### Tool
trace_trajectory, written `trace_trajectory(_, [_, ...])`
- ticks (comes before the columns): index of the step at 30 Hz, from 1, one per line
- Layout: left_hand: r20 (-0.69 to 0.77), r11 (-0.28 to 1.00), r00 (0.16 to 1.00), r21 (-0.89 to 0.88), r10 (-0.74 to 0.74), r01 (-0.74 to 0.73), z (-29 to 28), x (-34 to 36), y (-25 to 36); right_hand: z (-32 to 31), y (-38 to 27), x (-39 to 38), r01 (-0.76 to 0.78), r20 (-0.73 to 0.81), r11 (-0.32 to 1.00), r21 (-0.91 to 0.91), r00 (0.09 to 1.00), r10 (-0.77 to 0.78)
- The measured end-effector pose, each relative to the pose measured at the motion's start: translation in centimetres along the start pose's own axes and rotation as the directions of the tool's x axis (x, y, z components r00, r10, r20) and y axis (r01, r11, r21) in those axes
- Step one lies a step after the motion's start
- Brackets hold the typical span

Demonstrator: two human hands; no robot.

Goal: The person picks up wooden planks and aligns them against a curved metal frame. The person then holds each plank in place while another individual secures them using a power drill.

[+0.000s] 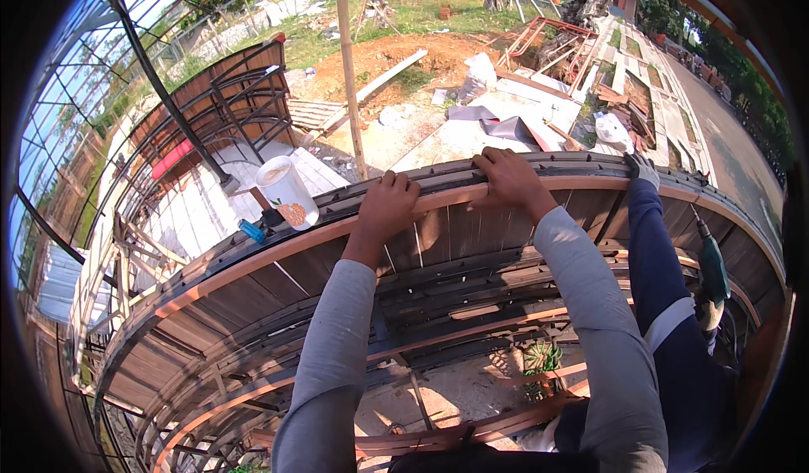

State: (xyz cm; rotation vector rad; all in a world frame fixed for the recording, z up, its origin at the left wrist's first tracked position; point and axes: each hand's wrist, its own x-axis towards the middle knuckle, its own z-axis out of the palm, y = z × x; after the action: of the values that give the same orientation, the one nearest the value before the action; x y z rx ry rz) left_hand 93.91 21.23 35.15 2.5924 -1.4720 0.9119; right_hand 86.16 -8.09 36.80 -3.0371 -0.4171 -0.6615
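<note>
We're looking down on the curved wooden rail [447, 197], a pale orange-brown strip that arcs across the middle of the view along the top edge of a big rounded frame of dark wooden slats [472, 233], and both hands are on it. Our left hand [386, 206] grips the rail left of centre, fingers curled over its far edge and lying close together, knuckles up. Our right hand [509, 178] holds the same rail just to the right, a little higher on the arc, fingers likewise hooked over the top and pressed side by side; we cannot tell where either thumb sits, both are hidden under the hands. Grey sleeves run back from both wrists toward the lower edge. Right of our right arm, another person's arm in a dark blue sleeve [653, 254] reaches up to the rail, with a light glove [645, 168] resting on it. Near that person, at the right rim, hangs a green power drill [712, 271]. To the left of our hands, a white plastic cup [286, 191] stands tilted on the frame, with a small blue object [251, 231] just beside it. Beyond the rail lie bare reddish soil [396, 56], scattered boards and an upright bamboo pole [350, 69].
</note>
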Motion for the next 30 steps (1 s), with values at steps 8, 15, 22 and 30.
trace_trajectory(8, [0.003, 0.995, 0.998, 0.071, 0.064, -0.064, 1.6, 0.4, 0.2, -0.1, 1.0, -0.2, 0.043, 0.024, 0.999, -0.030, 0.999, -0.043])
trace_trajectory(15, [-0.005, 0.999, 0.999, -0.017, 0.036, -0.037, 0.7, 0.4, 0.2, 0.6, 1.7, 0.1, 0.074, 0.008, 0.996, -0.056, 0.997, -0.073])
trace_trajectory(22, [0.057, 0.996, 0.996, -0.051, -0.068, 0.071, -0.1, 0.6, 0.9, 1.0, 0.8, -0.1, 0.024, -0.004, 0.999, -0.038, 1.000, -0.024])
trace_trajectory(30, [0.108, 0.989, 0.984, -0.037, -0.140, 0.144, -1.0, 2.1, 1.3, 0.3, 1.4, -0.6, -0.070, -0.007, 0.998, -0.011, 0.998, 0.070])
